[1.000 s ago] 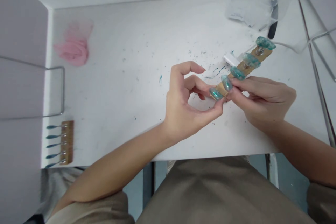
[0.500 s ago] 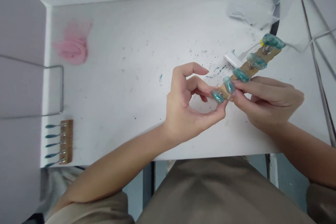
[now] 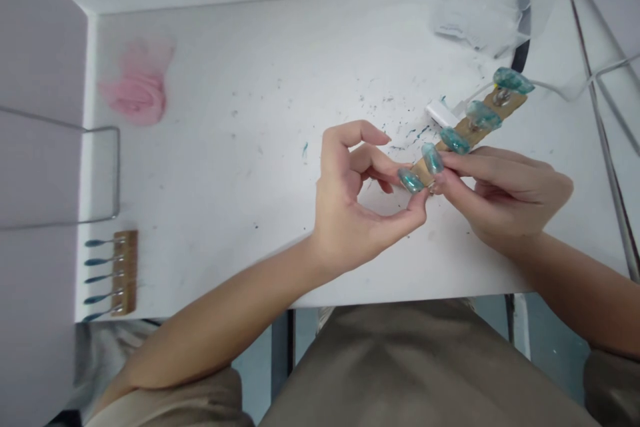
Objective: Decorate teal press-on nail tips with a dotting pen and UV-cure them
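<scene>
A wooden nail stand [image 3: 516, 107] slants up to the right above the table, with several glossy teal press-on nails mounted on it. My left hand [image 3: 345, 207] grips its lower end between thumb and fingers, beside the lowest press-on nail [image 3: 411, 181]; the index finger is curved and apart. The thumb and index finger of my right hand [image 3: 515, 193] pinch around the second press-on nail from that end [image 3: 433, 159]. Whether this nail touches its mount is hard to make out. The other right fingers are folded underneath.
At the table's left front lies another wooden stand [image 3: 131, 273] with several dark teal nails seen edge-on. A pink cloth [image 3: 137, 97] lies back left. A white plug-like block [image 3: 440, 113] with a cable, a clear plastic bag [image 3: 475, 20] and scattered teal specks [image 3: 415, 133] are also on the table.
The nail stand and both hands have shifted very slightly left in view, and the stand's upper end sits a little lower. Both grips look the same.
</scene>
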Tool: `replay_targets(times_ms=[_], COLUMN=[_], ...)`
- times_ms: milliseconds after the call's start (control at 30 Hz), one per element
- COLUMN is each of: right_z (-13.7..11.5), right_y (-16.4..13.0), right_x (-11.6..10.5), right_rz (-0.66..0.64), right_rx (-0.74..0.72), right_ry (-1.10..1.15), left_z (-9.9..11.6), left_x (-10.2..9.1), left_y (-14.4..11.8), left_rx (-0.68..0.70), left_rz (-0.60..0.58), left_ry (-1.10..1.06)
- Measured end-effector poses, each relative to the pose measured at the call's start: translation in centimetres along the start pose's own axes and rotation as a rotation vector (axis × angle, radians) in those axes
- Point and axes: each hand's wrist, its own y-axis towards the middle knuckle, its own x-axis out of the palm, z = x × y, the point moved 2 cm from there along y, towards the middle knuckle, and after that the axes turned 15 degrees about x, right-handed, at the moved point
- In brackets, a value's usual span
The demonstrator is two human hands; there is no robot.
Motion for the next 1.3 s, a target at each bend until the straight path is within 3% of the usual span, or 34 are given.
replay_targets(times_ms=[100, 767, 900, 1133, 1300], right_z=[0.0, -0.3, -0.4, -0.6, -0.4], right_y=[-0.4, -0.6, -0.6, -0.4, -0.1], right_x=[0.2, 0.1, 0.0, 0.0, -0.2], right_rz=[0.039, -0.051, -0.012, 0.027, 0.034], right_rx=[-0.056, 0.18, 0.18, 0.123, 0.227], right_ry=[0.018, 0.079, 0.109, 0.118, 0.112], left_z=[-0.6, -0.5, -0.3, -2.6, -4.9], left_x=[0.0, 0.2, 0.2, -2.1, -4.4], left_y=[0.0, -0.1, 0.0, 0.9, 2.0], left_rx=[-0.04, -0.042, -0.051, -0.002, -0.191], left_rz=[0.052, 0.005, 0.012, -0.001, -0.045], left_ry=[-0.05, 0.028, 0.023, 0.133, 0.321])
